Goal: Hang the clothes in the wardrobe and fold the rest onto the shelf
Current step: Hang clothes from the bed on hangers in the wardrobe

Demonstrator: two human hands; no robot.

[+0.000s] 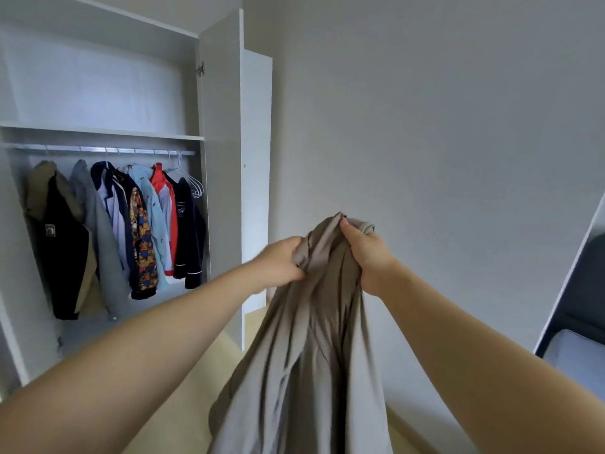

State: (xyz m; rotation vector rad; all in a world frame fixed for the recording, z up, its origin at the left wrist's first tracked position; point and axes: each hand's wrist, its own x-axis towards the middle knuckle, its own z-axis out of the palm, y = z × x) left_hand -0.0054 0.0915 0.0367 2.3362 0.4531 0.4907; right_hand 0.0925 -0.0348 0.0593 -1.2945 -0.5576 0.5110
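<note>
A taupe garment (314, 339) hangs bunched in front of me, held up in the air. My left hand (281, 260) grips its upper left part. My right hand (370, 253) clutches the top of the cloth, a little higher. The rest of the fabric drops down out of view. To the left stands the white wardrobe (222, 158) with its door open. Several jackets and shirts (137, 224) hang on its rail (98, 148), with some empty white hangers (193, 183) at the rail's right end. The shelf (98, 131) above the rail is bare.
The open wardrobe door (257, 178) juts out toward the bare white wall (425, 126). A dark frame with a grey cushion (582, 322) leans in at the right edge. Light wooden floor (209, 371) lies below.
</note>
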